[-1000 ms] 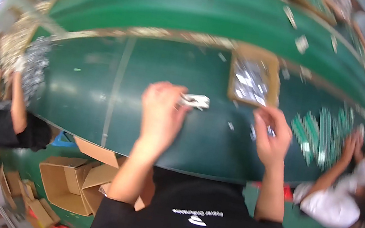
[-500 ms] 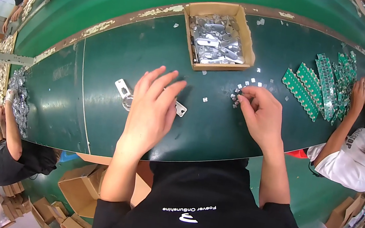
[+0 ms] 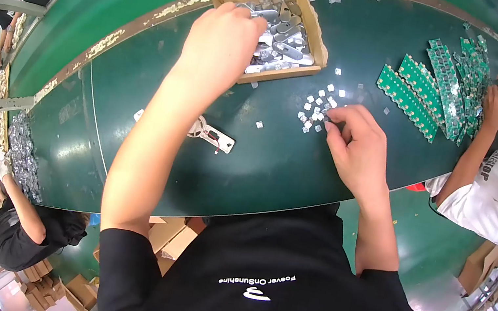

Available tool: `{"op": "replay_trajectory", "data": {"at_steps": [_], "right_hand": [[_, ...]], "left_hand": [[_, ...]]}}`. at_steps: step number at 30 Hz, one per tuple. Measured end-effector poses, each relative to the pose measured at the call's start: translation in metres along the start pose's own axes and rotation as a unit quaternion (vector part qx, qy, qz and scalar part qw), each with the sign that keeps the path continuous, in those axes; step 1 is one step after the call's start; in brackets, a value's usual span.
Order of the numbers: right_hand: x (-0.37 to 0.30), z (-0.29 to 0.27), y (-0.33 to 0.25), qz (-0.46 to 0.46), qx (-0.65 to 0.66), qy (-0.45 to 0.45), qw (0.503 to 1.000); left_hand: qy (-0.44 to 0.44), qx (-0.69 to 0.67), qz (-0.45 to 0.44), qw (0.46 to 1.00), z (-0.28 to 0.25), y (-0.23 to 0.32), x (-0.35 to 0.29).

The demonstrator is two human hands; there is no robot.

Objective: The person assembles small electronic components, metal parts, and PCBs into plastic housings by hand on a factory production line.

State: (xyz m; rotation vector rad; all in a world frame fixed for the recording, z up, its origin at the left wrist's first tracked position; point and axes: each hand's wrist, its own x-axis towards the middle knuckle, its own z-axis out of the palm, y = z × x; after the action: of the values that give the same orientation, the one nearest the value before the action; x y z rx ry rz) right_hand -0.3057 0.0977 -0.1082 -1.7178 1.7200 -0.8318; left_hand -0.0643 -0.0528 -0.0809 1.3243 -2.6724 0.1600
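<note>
Taking the cardboard box point(image 3: 310, 25) as landmark: nearest, a long white part point(image 3: 219, 141) with a thin red wire is laid flat on the green table point(image 3: 273, 166), on the near side of the box and left of its centre, its middle covered from view by the left forearm. Next, the right hand point(image 3: 352, 146) is held low, near and to the right of the box, thumb and fingers drawn narrow at the edge of the small pale squares point(image 3: 319, 101); whether one is pinched cannot be told. The squares are scattered just off the box's near right corner. Green circuit boards point(image 3: 406, 108) are stacked loosely well to the right of the box. Farther out, the left hand point(image 3: 221, 41) is placed over the box's left side, fingers curled; fingertips are partly hidden, so a grip cannot be confirmed. Inside the box, grey metal parts point(image 3: 287, 50) are jumbled. Step in hand, as judged: loose pieces are being reached for at box and squares together. By judgement, one metal part must be singled out from the overlapping pile, with a fine pinch needed for a single square.
</note>
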Motion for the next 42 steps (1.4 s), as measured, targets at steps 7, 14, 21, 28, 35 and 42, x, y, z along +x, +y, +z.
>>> {"op": "replay_trajectory", "data": {"at_steps": [7,14,21,28,35,42], "right_hand": [[0.010,0.010,0.000,-0.071,-0.046,0.008,0.996],[0.033,0.007,-0.005,-0.115,-0.093,-0.014,0.989],[0.046,0.000,-0.007,-0.104,-0.141,-0.072,0.982],[0.055,0.006,-0.009,-0.118,-0.133,-0.095,0.979],[0.056,0.009,-0.026,-0.152,-0.105,-0.110,0.977],[0.029,0.014,-0.088,-0.322,-0.033,-0.193,0.926]], "left_hand": [[-0.010,0.047,0.023,0.999,0.006,0.000,0.003],[0.101,0.021,0.008,0.995,-0.002,0.000,-0.005],[0.214,-0.390,-0.190,0.875,-0.034,0.041,-0.053],[0.150,-0.687,-0.310,0.640,-0.018,0.071,-0.128],[0.096,-0.706,-0.357,0.605,-0.007,0.086,-0.160],[0.121,-0.667,-0.347,0.648,-0.011,0.095,-0.167]]}}
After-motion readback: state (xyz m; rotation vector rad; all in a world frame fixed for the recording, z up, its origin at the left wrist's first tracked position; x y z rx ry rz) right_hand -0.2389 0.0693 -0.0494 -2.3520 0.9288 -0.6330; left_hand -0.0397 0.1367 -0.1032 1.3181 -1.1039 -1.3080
